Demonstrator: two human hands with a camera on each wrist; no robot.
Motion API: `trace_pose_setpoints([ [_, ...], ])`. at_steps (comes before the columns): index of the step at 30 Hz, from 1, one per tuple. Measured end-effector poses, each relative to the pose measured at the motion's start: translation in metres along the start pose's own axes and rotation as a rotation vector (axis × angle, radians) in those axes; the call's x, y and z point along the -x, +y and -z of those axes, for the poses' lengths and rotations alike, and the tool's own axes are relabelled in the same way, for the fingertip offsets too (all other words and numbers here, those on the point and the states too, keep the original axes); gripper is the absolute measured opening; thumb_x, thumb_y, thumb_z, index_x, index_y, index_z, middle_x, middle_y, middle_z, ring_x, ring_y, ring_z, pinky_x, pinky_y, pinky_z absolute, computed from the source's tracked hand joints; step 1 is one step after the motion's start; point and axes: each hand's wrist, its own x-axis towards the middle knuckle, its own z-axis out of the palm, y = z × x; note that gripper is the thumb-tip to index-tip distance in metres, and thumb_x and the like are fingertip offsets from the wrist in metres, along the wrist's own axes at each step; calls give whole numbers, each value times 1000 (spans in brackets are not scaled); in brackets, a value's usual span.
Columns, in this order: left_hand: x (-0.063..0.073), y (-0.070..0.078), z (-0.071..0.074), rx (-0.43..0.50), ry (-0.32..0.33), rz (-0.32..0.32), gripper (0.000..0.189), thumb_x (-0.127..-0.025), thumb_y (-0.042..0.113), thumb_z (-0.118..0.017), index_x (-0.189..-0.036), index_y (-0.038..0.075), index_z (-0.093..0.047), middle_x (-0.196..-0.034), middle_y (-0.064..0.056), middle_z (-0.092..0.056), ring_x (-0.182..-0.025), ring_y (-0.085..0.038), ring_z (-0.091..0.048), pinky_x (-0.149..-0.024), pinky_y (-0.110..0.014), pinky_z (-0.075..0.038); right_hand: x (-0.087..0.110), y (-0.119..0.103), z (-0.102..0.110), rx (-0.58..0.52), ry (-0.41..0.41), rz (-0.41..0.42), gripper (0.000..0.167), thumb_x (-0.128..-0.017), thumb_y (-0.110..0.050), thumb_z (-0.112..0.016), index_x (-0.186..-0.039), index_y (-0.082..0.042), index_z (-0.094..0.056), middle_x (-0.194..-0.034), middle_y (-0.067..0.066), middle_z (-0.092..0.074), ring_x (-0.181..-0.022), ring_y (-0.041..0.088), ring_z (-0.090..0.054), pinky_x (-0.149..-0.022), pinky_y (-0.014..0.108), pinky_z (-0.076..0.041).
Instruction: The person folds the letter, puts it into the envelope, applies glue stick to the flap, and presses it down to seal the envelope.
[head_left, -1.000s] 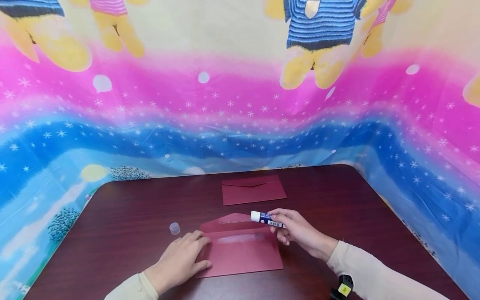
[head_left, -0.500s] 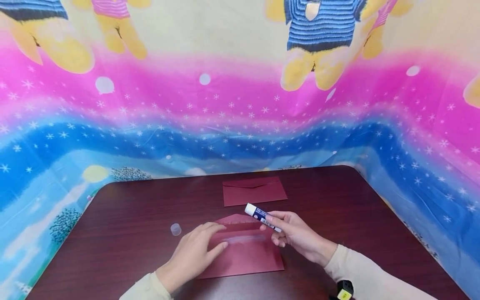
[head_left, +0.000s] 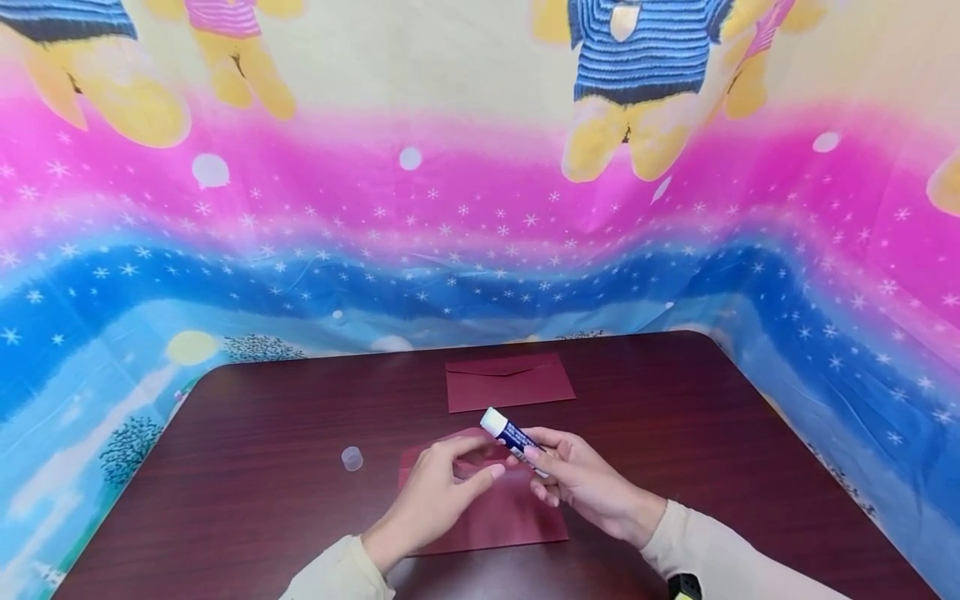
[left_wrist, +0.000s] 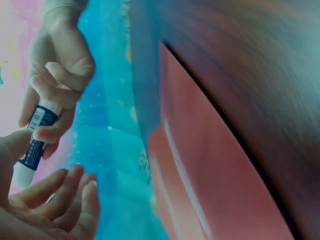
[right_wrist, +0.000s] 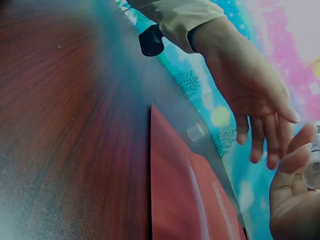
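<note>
My right hand (head_left: 592, 483) grips a blue-and-white glue stick (head_left: 516, 439), its white end tilted up and to the left. Facing it, my left hand (head_left: 435, 496) is raised over the envelope, fingers loosely bent and thumb apart. In the left wrist view the left thumb overlaps the lower part of the glue stick (left_wrist: 34, 150), while the right fingers hold its upper part. Below both hands lies a dark red envelope (head_left: 517, 517) with its flap folded open toward the back. Shiny streaks show on the envelope (right_wrist: 175, 195) in the right wrist view. The hands partly hide it.
A second red envelope (head_left: 510, 387), flap down, lies farther back on the dark wooden table (head_left: 652, 400). The clear cap (head_left: 352, 458) stands to the left of the near envelope. A printed cloth (head_left: 480, 208) hangs behind the table and along its sides.
My left hand has lifted off the envelope's left edge and moved right, up to the glue stick. The right hand has tilted the glue stick's white end upward and shifted slightly left.
</note>
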Motion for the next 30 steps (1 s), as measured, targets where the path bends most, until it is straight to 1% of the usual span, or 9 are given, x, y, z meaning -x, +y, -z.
trace_pose_setpoints([
  [4,-5,2,-3,190,-20,13,35,-96,33,-70,-126,15,-69,-110,-4,-77,-96,-15,-73,-84,-21,-56,1,2,-3,-26,-20,19,38,-108,-26,-49,-140,-5,-47,-106,-9,-72,-67,-1,-59,-57,12,-45],
  [7,-8,3,-5,332,-13,32,35,-97,25,-69,-127,8,-68,-111,-13,-76,-99,-15,-74,-88,-19,-56,1,3,-4,-37,-22,14,36,-108,-27,-48,-138,-8,-49,-106,-10,-72,-67,-1,-60,-57,13,-44],
  [12,-10,6,-9,487,2,92,34,-97,20,-69,-123,-2,-67,-110,-21,-74,-94,-7,-73,-89,-19,-56,2,6,-7,-49,-29,7,34,-109,-27,-47,-137,-9,-51,-107,-9,-70,-67,0,-60,-58,14,-46],
  [15,-9,9,-11,522,24,141,36,-96,21,-70,-122,-4,-68,-109,-18,-75,-93,-6,-71,-89,-22,-57,2,7,-9,-55,-30,-2,35,-109,-27,-46,-138,-8,-50,-108,-8,-70,-67,0,-60,-58,15,-47],
  [18,-8,11,-11,544,60,171,37,-96,21,-71,-122,-4,-68,-110,-17,-75,-95,-9,-70,-90,-27,-58,4,5,-12,-58,-25,-23,40,-109,-33,-43,-138,-6,-50,-106,-6,-70,-67,1,-61,-58,16,-49],
  [21,-7,12,-10,545,116,176,37,-96,21,-71,-124,-3,-68,-113,-17,-75,-99,-12,-71,-93,-27,-57,7,2,-12,-53,-16,-58,49,-110,-42,-37,-135,-2,-50,-101,-6,-72,-66,3,-62,-58,17,-50],
  [24,-6,12,-8,549,156,175,37,-95,20,-71,-125,-2,-68,-114,-18,-75,-99,-14,-71,-92,-24,-56,10,1,-9,-47,-22,-101,52,-110,-46,-33,-123,-2,-57,-93,-6,-73,-64,2,-62,-57,17,-49],
  [27,-5,11,-8,554,165,176,37,-95,19,-71,-124,-3,-68,-113,-19,-75,-98,-13,-72,-90,-22,-56,12,3,-6,-20,-32,-112,47,-110,-43,-35,-111,-6,-63,-86,-9,-72,-63,0,-59,-57,16,-48],
  [30,-5,10,-10,565,166,176,35,-94,17,-72,-122,-4,-68,-111,-20,-75,-95,-10,-71,-88,-23,-57,12,6,-4,70,9,-48,32,-108,-31,-48,-106,-4,-65,-83,-11,-71,-62,-1,-57,-57,15,-47],
])
